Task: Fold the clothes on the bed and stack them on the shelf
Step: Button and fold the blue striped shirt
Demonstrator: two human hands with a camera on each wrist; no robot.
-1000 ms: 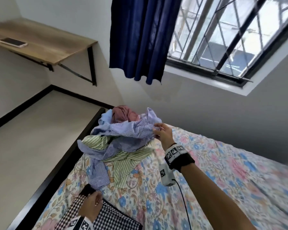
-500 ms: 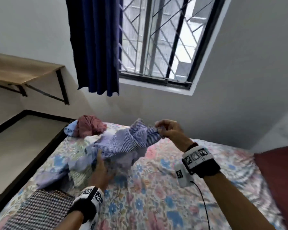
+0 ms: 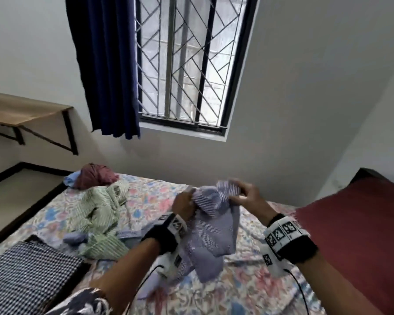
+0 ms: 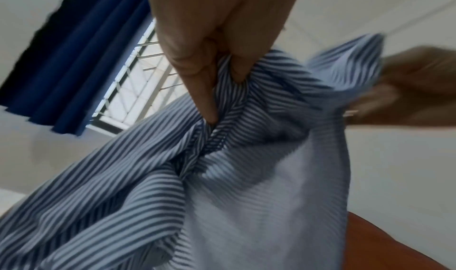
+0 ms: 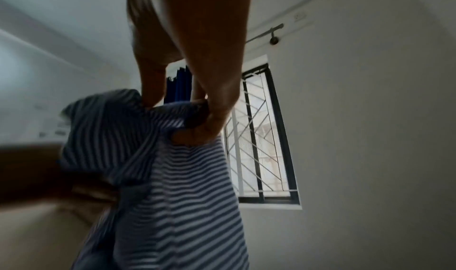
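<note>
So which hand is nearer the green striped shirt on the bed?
Left. The left hand grips the blue striped shirt just right of the green striped shirt; the right hand is farther right.

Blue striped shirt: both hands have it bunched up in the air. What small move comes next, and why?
Probably draw the hands apart along the top edge so the shirt hangs open. The left hand and right hand pinch it close together, and the cloth between them is crumpled, too bunched to fold or lay flat on the bed.
</note>
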